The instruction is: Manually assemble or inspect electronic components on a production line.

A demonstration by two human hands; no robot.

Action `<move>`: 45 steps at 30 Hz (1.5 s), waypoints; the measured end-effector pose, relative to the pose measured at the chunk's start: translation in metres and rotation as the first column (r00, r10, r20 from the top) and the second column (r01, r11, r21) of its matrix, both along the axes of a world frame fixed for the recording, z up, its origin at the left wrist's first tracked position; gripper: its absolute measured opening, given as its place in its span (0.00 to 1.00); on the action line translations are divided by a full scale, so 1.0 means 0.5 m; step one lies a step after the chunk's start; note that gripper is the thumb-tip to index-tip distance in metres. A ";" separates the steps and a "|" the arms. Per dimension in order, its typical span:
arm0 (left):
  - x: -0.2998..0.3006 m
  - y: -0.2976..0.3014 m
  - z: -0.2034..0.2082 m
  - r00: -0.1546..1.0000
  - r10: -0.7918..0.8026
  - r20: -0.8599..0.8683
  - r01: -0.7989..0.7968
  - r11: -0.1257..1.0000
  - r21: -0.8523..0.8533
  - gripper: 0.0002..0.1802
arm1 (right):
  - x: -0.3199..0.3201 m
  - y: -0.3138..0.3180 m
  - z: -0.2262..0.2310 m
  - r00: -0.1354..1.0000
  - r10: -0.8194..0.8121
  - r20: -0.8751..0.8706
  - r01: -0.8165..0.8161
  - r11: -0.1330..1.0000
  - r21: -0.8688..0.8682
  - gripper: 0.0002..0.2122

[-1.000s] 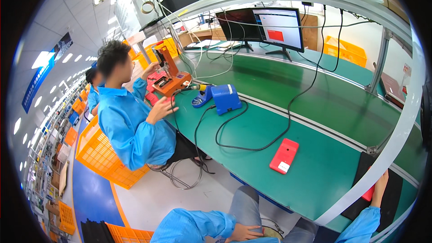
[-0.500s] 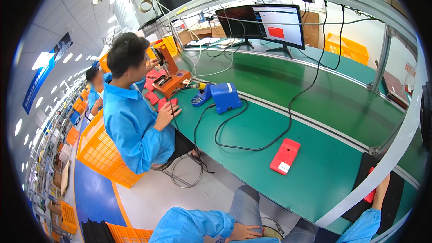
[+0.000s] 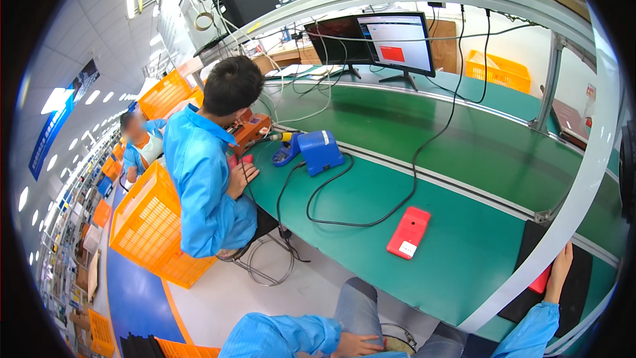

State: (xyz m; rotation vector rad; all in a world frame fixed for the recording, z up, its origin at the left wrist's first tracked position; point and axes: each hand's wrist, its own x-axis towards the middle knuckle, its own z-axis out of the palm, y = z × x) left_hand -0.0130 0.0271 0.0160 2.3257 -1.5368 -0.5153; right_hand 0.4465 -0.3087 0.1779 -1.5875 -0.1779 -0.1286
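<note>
My left hand (image 3: 358, 344) lies on my thigh with its fingers stretched out, holding nothing. At the right, my right hand (image 3: 561, 270) is closed along the side of a red handheld device (image 3: 540, 282) on a black mat (image 3: 575, 286). A pale frame bar crosses in front and hides part of the device and some fingers. Another red handheld device (image 3: 409, 233), with a white label at its near end and a small dark hole, lies on the green bench (image 3: 464, 245) to the left of the mat, apart from both hands.
A blue soldering station (image 3: 320, 151) with a black cable stands farther left on the bench. Beside it a co-worker (image 3: 205, 172) in blue leans over an orange machine (image 3: 252, 130). Two monitors (image 3: 397, 43) stand behind. The pale bar (image 3: 530, 265) rises before my right arm. Orange crates (image 3: 156, 225) stand left.
The view has shifted slightly. My right hand has moved a little up along the red device. The co-worker has leaned toward the orange machine. My left hand stays on my thigh.
</note>
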 end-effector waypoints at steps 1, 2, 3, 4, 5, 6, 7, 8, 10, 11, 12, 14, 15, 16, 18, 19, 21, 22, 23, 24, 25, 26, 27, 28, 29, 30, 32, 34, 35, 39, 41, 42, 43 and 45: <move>0.001 0.002 -0.003 1.000 0.000 0.004 0.000 0.999 -0.036 0.78 | 0.000 0.002 0.004 1.000 -0.011 0.014 0.011 1.000 -0.006 0.17; 0.003 0.004 0.000 1.000 -0.006 0.006 0.006 0.999 -0.034 0.78 | -0.002 0.005 0.006 0.999 -0.020 0.028 0.020 1.000 -0.012 0.17; 0.005 0.004 0.003 1.000 -0.020 -0.011 0.020 1.000 0.002 0.77 | -0.007 0.009 0.008 0.999 -0.025 0.030 0.026 1.000 -0.011 0.17; 0.007 0.005 0.006 0.999 -0.033 -0.028 0.034 0.999 0.038 0.76 | -0.013 0.015 0.010 1.000 0.007 0.024 -0.006 1.000 -0.024 0.18; 0.007 0.005 0.009 0.999 -0.037 -0.025 0.038 0.998 0.040 0.76 | -0.015 0.019 0.010 0.999 0.040 0.017 -0.039 0.999 -0.038 0.18; 0.006 0.006 0.012 0.999 -0.035 -0.020 0.036 0.999 0.026 0.75 | -0.006 0.015 -0.003 0.999 0.029 0.024 -0.028 0.998 -0.058 0.18; 0.006 0.007 0.013 0.999 -0.033 -0.016 0.033 0.999 0.012 0.74 | -0.004 0.012 -0.003 0.999 0.027 0.027 -0.025 0.998 -0.057 0.18; 0.005 0.008 0.013 0.999 -0.033 -0.015 0.033 0.999 0.014 0.74 | -0.003 0.012 -0.002 0.999 0.044 0.019 -0.043 0.998 -0.042 0.17; 0.002 0.011 0.012 1.000 -0.021 0.000 0.021 0.998 -0.056 0.73 | -0.001 0.012 0.000 0.998 0.064 0.012 -0.064 0.998 -0.025 0.17; 0.000 0.011 0.013 1.000 -0.017 0.000 0.017 0.998 -0.055 0.73 | -0.001 0.011 0.000 0.998 0.055 0.006 -0.055 0.998 -0.033 0.17; -0.002 0.010 0.014 1.000 -0.020 -0.003 0.020 0.999 -0.031 0.73 | 0.000 0.010 0.001 0.999 0.047 0.000 -0.047 0.998 -0.041 0.17; -0.006 0.009 0.014 1.000 -0.014 -0.006 0.014 1.000 -0.004 0.72 | 0.001 0.011 0.000 0.999 0.049 0.006 -0.049 0.998 -0.035 0.16; -0.008 0.011 0.011 1.000 -0.006 -0.011 0.006 1.000 -0.030 0.72 | 0.001 0.013 0.001 0.999 0.047 0.012 -0.046 0.998 -0.030 0.16; -0.011 0.011 0.010 1.000 0.002 -0.017 -0.003 0.998 -0.056 0.71 | -0.001 0.016 0.004 0.998 0.054 0.013 -0.054 0.998 -0.027 0.16; -0.013 0.009 0.007 1.000 0.006 -0.021 -0.007 0.999 -0.048 0.71 | -0.006 0.020 0.010 0.999 0.045 0.012 -0.045 0.999 -0.028 0.16; -0.015 0.007 0.005 1.000 0.004 -0.026 -0.006 0.999 -0.043 0.71 | -0.005 0.021 0.009 0.999 0.051 0.013 -0.050 0.998 -0.026 0.16; -0.019 0.004 0.005 1.000 0.012 -0.025 -0.013 0.999 -0.032 0.71 | -0.001 0.020 0.007 0.998 0.056 0.022 -0.055 0.998 -0.026 0.16; -0.021 0.003 0.005 1.000 0.015 -0.025 -0.016 1.000 -0.023 0.72 | -0.001 0.021 0.007 0.998 0.060 0.024 -0.059 0.998 -0.025 0.16; -0.019 0.002 0.006 1.000 0.018 -0.023 -0.018 1.000 -0.022 0.72 | -0.001 0.021 0.008 0.998 0.056 0.033 -0.054 0.998 -0.042 0.16; -0.018 0.001 0.007 0.999 0.012 -0.030 -0.013 1.000 -0.025 0.71 | -0.002 0.021 0.008 0.998 0.051 0.041 -0.048 0.997 -0.059 0.16; -0.018 0.001 0.008 0.999 0.006 -0.038 -0.007 1.000 -0.028 0.71 | 0.002 0.017 0.004 0.998 0.052 0.043 -0.050 0.997 -0.058 0.16; -0.016 0.000 0.011 0.999 0.007 -0.037 -0.008 1.000 -0.029 0.71 | 0.006 0.011 0.002 0.997 0.072 0.031 -0.070 0.996 -0.064 0.17; -0.014 0.001 0.015 1.000 0.004 -0.028 -0.004 1.000 -0.030 0.71 | 0.009 0.005 0.000 0.996 0.092 0.019 -0.090 0.994 -0.069 0.18; -0.012 0.001 0.017 1.000 0.000 -0.019 0.000 0.999 -0.032 0.70 | 0.010 0.002 -0.003 0.996 0.090 0.020 -0.089 0.994 -0.070 0.18; -0.012 0.003 0.016 1.000 -0.001 -0.019 0.000 1.000 -0.029 0.70 | 0.005 0.008 -0.001 0.996 0.082 0.032 -0.080 0.995 -0.059 0.17; -0.012 0.006 0.014 1.000 0.008 -0.023 -0.009 0.998 -0.056 0.71 | 0.002 0.013 0.000 0.996 0.072 0.043 -0.070 0.996 -0.047 0.16; -0.014 0.008 0.008 0.999 0.014 -0.029 -0.016 0.997 -0.080 0.71 | -0.003 0.015 0.008 0.994 0.091 0.054 -0.087 0.994 -0.067 0.16; -0.016 0.007 0.001 0.999 0.005 -0.039 -0.007 0.999 -0.035 0.71 | -0.008 0.021 0.009 0.992 0.109 0.062 -0.104 0.991 -0.089 0.16; -0.015 0.006 0.001 0.999 0.003 -0.041 -0.004 0.999 -0.036 0.71 | -0.009 0.022 0.008 0.994 0.085 0.061 -0.081 0.994 -0.076 0.16; -0.011 0.006 -0.001 0.998 -0.005 -0.059 0.003 0.999 -0.032 0.72 | -0.001 0.021 0.004 0.997 0.073 0.030 -0.072 0.996 -0.042 0.18; -0.008 0.008 0.002 0.998 -0.010 -0.069 0.007 0.999 -0.040 0.73 | 0.000 0.017 0.002 0.998 0.065 0.027 -0.063 0.996 -0.055 0.18; -0.006 0.007 0.006 0.999 -0.009 -0.047 0.006 0.998 -0.056 0.73 | 0.001 0.015 0.001 0.998 0.056 0.028 -0.054 0.996 -0.066 0.18; -0.005 0.007 0.009 1.000 -0.007 -0.024 0.005 0.997 -0.071 0.73 | 0.002 0.012 0.000 0.998 0.053 0.028 -0.051 0.997 -0.065 0.18; -0.001 0.006 0.013 0.999 -0.011 -0.035 0.009 0.998 -0.065 0.73 | 0.008 0.009 -0.007 0.997 0.076 0.001 -0.076 0.996 -0.054 0.19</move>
